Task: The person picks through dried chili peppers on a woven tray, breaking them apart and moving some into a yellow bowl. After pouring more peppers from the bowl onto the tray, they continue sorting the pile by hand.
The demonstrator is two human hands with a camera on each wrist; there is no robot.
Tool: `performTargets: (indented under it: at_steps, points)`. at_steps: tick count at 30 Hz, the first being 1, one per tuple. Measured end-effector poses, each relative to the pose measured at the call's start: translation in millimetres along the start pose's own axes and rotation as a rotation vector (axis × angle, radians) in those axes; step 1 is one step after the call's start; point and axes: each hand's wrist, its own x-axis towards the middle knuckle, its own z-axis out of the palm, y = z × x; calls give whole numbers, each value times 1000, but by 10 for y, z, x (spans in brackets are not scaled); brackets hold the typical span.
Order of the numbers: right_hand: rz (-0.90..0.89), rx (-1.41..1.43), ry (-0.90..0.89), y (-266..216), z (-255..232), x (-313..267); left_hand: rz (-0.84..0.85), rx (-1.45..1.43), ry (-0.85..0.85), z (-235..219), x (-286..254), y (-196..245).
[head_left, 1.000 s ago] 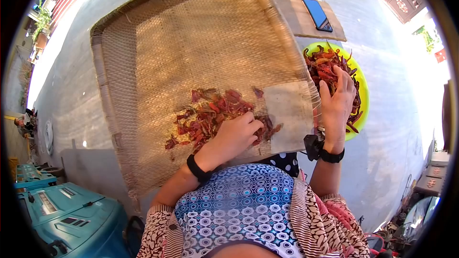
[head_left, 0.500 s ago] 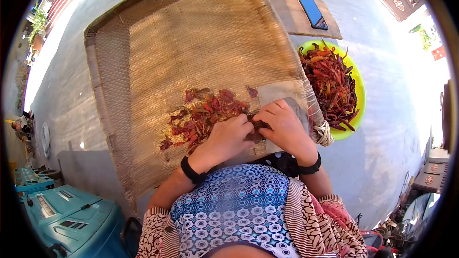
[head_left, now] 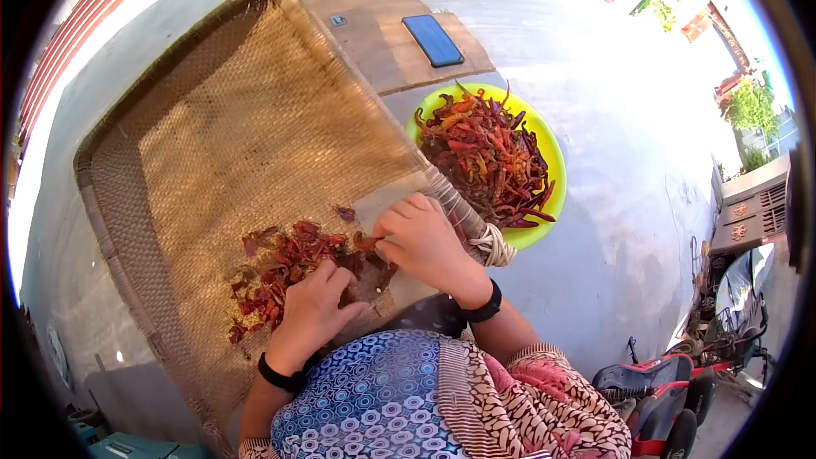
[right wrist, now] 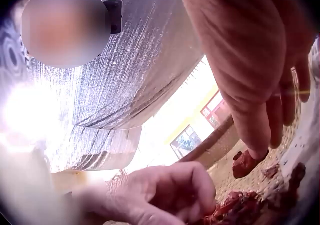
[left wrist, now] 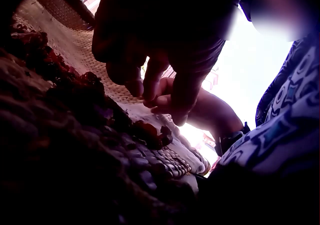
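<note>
Outdoor paved ground point(head_left: 612, 204) in bright sun is seen, with parked motorbikes point(head_left: 680, 382) at the right edge. A large woven tray point(head_left: 229, 144) is held tilted across the person's lap, its near corner patched with cloth. A cardboard sheet point(head_left: 374, 42) is laid on the ground beyond the tray, with a phone point(head_left: 433, 40) on top. A yellow-green bowl point(head_left: 551, 153) is placed on the ground just beside the tray's right edge, filled with whole dried chillies point(head_left: 484, 157).

A pile of broken dried chilli pieces point(head_left: 280, 268) is spread on the near part of the tray. The left hand point(head_left: 316, 310) is rested on the pile, fingers curled down into the pieces; whether any are gripped cannot be told. The right hand point(head_left: 421, 238) is set at the pile's right end near the tray's rim, fingertips drawn together narrowly on a chilli piece point(head_left: 367, 243).
</note>
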Motion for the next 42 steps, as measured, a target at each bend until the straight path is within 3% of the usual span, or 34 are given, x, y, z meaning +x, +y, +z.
performTargets:
  at_steps: [3,5,7,9,12,14,19,22,24,26,28,29,31,33,34,37,41,42]
  points:
    - [89,-153,286,196,-303,90,65,39,-63,22,-6,16]
    - [235,-305,644,247,-356,175,61,14,-93,47,-30,-15]
    - [231,-363,799,320,-439,185,32,-38,-58,63,-43,-15]
    - [278,-30,582,261,-341,112,-15,-100,-30,51,-45,-18]
    - [253,378,34,-125,-173,48,-112,-260,84,70,-31,-48]
    - [78,304,-191,-249,89,-7,-239,-532,146,71,-24,-62]
    - [73,436,-200,-299,431,8,-378,-1046,167,162,-99,-304]
    - [53,492,-160,-262,395,31,-272,-1009,299,193,-51,-301]
    - [24,501,-126,-230,336,26,-291,-951,273,150,-26,-204]
    - [125,404,-100,-229,99,48,-303,-832,215,89,-9,-161]
    - [185,332,48,-110,-145,75,-301,-690,80,6,-26,-158]
    - [334,386,112,-74,-265,98,-254,-606,60,-8,-35,-159]
    - [252,-124,391,209,-375,89,-149,-446,4,23,-52,-177]
    - [198,-361,497,226,-478,82,-122,-304,13,75,-72,-181]
    - [324,-177,360,170,-503,42,-106,-237,14,93,-82,-181]
    - [112,36,-159,49,-433,-86,-56,-108,40,99,-74,-186]
    - [-30,52,-270,-135,-105,-206,-49,-72,72,129,-83,-215]
    - [3,36,-301,-121,-57,-225,-58,-82,68,124,-81,-207]
